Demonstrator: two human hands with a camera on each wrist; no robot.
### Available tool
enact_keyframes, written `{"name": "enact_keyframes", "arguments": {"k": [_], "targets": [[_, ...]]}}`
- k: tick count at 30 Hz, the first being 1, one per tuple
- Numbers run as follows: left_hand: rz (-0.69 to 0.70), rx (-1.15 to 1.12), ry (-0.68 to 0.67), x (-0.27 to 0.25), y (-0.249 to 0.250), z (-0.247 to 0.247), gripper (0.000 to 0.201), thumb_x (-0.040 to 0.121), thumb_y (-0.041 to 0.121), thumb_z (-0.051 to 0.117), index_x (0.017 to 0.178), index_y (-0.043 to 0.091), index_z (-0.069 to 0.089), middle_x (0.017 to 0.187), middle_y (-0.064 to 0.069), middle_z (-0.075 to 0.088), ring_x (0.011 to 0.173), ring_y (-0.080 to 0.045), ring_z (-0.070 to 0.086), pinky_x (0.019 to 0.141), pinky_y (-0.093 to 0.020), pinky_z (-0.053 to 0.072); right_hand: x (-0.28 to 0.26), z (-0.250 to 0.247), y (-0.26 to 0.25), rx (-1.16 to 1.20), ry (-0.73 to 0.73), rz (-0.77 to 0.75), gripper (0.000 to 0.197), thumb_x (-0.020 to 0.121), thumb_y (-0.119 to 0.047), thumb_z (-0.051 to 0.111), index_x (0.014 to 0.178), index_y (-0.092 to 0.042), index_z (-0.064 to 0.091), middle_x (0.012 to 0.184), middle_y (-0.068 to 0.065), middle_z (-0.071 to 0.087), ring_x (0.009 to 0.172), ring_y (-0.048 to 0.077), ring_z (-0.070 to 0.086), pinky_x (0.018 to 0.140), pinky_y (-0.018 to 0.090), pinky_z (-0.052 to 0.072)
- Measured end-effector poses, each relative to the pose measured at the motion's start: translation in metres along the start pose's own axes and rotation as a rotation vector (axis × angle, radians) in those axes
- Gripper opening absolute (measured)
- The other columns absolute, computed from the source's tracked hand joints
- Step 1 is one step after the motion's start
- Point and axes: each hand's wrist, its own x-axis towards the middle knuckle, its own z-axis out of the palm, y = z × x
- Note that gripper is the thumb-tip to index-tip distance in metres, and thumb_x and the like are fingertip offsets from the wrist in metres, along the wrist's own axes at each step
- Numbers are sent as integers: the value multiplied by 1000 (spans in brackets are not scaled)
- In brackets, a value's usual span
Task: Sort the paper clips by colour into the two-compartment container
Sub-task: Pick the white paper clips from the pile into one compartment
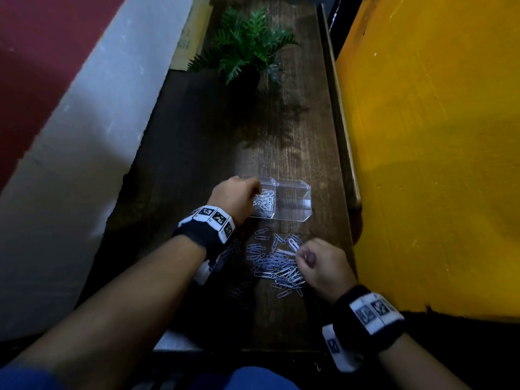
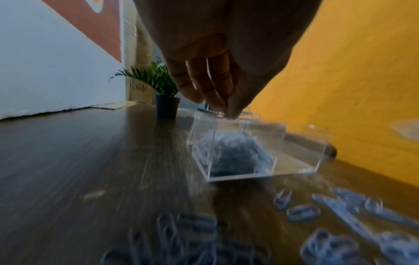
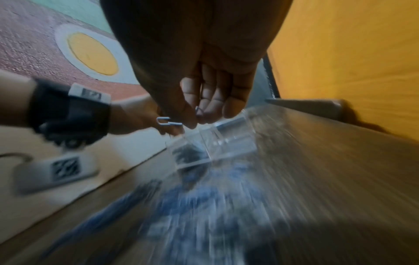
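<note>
A clear two-compartment container (image 1: 307, 187) stands on the dark wooden table. Its left compartment holds a heap of pale clips (image 1: 264, 203); the right one looks bare. My left hand (image 1: 256, 187) hovers over the left compartment, and its fingertips (image 2: 233, 109) pinch a pale paper clip (image 2: 221, 115) just above the container's rim (image 2: 282, 125). In front of the container lies a loose pile of blue and pale clips (image 1: 277, 267). My right hand (image 1: 300, 253) is at the pile's right edge, pinching a pale clip (image 3: 169, 122) between thumb and fingers (image 3: 192, 122).
A potted fern (image 1: 247, 52) stands further back on the table. A yellow wall (image 1: 436, 136) runs close along the right side and a white board (image 1: 84, 136) along the left. The table's front edge (image 1: 239, 351) is near my body.
</note>
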Motion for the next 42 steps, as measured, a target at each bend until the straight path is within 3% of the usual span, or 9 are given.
{"name": "enact_keyframes", "arguments": {"k": [6,10,17,21,23,28,37,40,42], "targets": [[18,-62,108,-18,-8,9,29,84,10,63,111,20,62,111,0,60,102,-21,52,81,-33,44,79,-12,-23,-75,29,11,4,87,-12,63,83,-12,62,83,-4,57,73,8,52,65,14,42],[13,-149,281,-48,-20,18,27,75,6,65,100,18,66,101,1,59,92,-20,52,73,-34,47,118,-7,-32,-156,-19,-33,5,87,-14,61,82,-15,62,84,-3,60,76,11,55,70,23,47],[116,-69,23,-97,-5,61,22,66,16,75,86,21,68,85,1,59,78,-22,57,62,-33,52,132,0,-40,-303,-196,-106,14,88,-19,59,97,-18,70,99,2,68,93,21,62,84,35,50],[219,83,-282,-102,9,71,33,91,32,55,124,31,58,121,3,52,111,-19,45,92,-31,38,106,-5,-31,-221,-140,-128,23,91,-15,54,110,-20,67,105,-3,63,99,15,56,99,40,40],[207,151,-343,-103,7,73,38,95,35,47,133,32,49,128,2,46,118,-19,39,95,-31,32,84,-4,-18,-155,-98,-113,21,90,-15,57,107,-21,67,100,-6,61,91,9,53,95,33,44],[175,159,-334,-101,7,74,33,96,37,45,126,25,53,124,1,48,114,-18,41,94,-29,33,23,12,16,-165,-182,-34,12,88,-22,61,98,-24,67,91,-13,55,84,2,49,82,21,44],[77,-29,-282,-107,4,67,20,94,30,49,111,22,57,113,4,58,104,-14,51,87,-22,37,6,34,24,-294,-247,-114,14,86,-29,64,98,-22,68,97,-6,59,89,12,53,83,30,47],[-34,-179,-290,-112,1,64,5,90,26,56,94,30,55,100,8,61,95,-12,57,79,-21,41,12,31,19,-307,-297,-114,11,89,-26,57,96,-21,63,98,-6,53,91,12,49,86,28,42],[-100,-271,-254,-114,-1,63,15,85,23,62,88,35,53,93,12,62,89,-10,59,78,-24,47,15,30,17,-296,-317,-102,4,87,-23,55,87,-22,59,93,-7,50,86,11,47,83,28,42]]}}
